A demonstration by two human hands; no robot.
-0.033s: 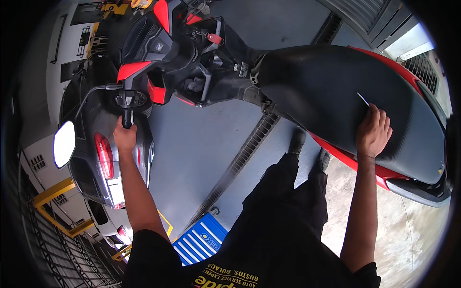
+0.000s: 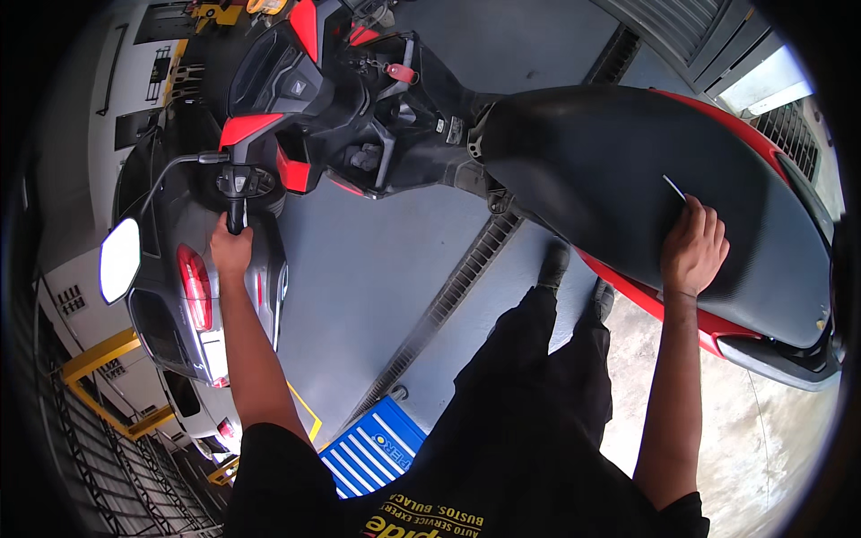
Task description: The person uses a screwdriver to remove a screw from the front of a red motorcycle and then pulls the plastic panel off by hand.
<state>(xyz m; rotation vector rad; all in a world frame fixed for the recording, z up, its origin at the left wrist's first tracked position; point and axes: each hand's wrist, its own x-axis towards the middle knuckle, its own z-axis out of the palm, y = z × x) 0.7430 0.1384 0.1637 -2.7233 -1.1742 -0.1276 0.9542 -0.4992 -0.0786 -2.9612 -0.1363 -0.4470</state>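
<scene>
A red and black scooter (image 2: 628, 161) stands across the far side, its handlebar to the left and its long black seat to the right. My left hand (image 2: 231, 249) is closed around the lower end of the black handlebar grip (image 2: 237, 213). Over the seat, my right hand (image 2: 695, 247) has its fingers curled around a thin white strip-like thing (image 2: 674, 186). Only one end of that thing sticks out past the fingers, so its kind cannot be told. The wrist lies by the seat's near edge.
A mirror (image 2: 120, 260) juts out beside the left grip. Behind the handlebar is a dark grey car (image 2: 161, 260) with a red tail light. A blue cabinet with white stripes (image 2: 377, 444) stands near me, and a drain grate (image 2: 448, 300) crosses the grey floor. A keyholder (image 2: 401, 73) hangs at the scooter's front.
</scene>
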